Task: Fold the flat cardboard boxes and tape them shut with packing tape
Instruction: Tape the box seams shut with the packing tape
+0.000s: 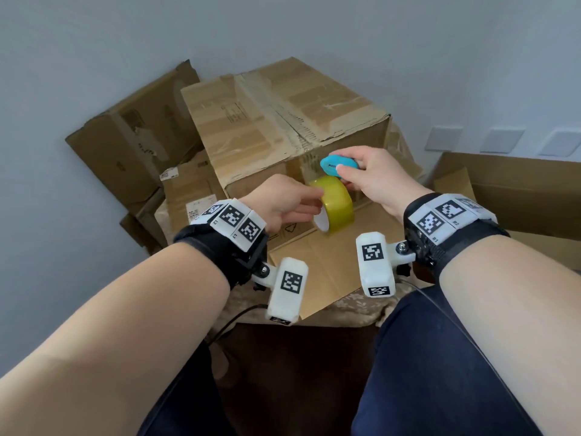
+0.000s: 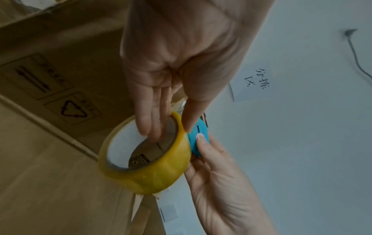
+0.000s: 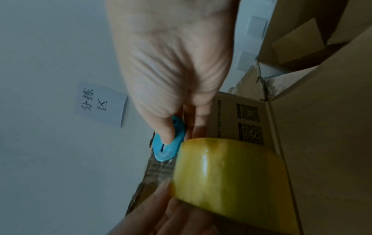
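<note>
A folded cardboard box (image 1: 276, 121) stands in front of me, with old tape along its top seam. My left hand (image 1: 289, 202) holds a yellowish roll of packing tape (image 1: 336, 206) against the box's near side, fingers through the core (image 2: 153, 127) and thumb on the outside. A clear strip runs from the roll up the box wall. My right hand (image 1: 364, 174) pinches a small blue oval cutter (image 1: 338, 165) just above the roll (image 3: 227, 171), at the strip; the cutter (image 3: 167, 143) touches the roll's edge (image 2: 198, 139).
Flattened cardboard boxes (image 1: 135, 133) lean against the wall at the left. An open box (image 1: 518, 184) stands at the right. A cardboard flap (image 1: 333, 256) lies below the roll, towards my knees. A paper note (image 3: 100, 103) hangs on the wall.
</note>
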The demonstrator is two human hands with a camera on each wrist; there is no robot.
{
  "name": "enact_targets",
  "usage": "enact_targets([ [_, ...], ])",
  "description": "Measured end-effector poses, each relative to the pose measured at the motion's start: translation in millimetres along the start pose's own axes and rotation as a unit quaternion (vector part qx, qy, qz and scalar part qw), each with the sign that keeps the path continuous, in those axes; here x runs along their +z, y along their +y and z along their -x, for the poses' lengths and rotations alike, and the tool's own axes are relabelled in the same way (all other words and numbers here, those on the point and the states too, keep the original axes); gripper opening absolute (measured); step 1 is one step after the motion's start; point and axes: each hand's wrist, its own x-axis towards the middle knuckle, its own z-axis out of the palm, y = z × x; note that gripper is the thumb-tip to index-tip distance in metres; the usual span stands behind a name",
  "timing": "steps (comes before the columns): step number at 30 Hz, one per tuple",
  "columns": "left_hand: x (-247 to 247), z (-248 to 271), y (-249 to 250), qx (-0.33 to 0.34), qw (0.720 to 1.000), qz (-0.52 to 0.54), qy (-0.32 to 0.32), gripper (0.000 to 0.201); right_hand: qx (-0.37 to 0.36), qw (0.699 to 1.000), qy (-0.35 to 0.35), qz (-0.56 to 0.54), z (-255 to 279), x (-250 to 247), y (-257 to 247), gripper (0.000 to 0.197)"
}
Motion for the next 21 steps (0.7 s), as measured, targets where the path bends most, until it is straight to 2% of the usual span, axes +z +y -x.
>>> enact_targets([
  [4, -0.8, 0.2, -0.7, -0.012, 0.997, 0.080, -0.016, 0.042, -0.034, 0.990, -0.007, 0.138, -2.8, -1.6, -9.0, 0.028],
  [7, -1.4, 5.5, 0.6, -0.019, 0.994, 0.095, -0.046, 0.016, -0.055, 0.975, -0.015, 0.216, -6.1, -2.0, -14.4, 0.023],
  [12, -2.5, 8.1, -0.6, -0.020, 0.991, 0.119, -0.062, 0.013, -0.059, 0.962, -0.021, 0.264, -8.4, -3.4, -24.0, 0.017],
  [15, -6.7, 6.4, -3.1, -0.014, 0.990, 0.129, -0.064, 0.042, -0.063, 0.956, -0.033, 0.284, -8.0, -4.7, -31.2, 0.016],
  [21, -13.4, 0.9, -4.3, -0.011, 0.990, 0.122, -0.066, 0.045, -0.073, 0.957, -0.034, 0.280, -7.9, -2.4, -35.7, 0.016],
])
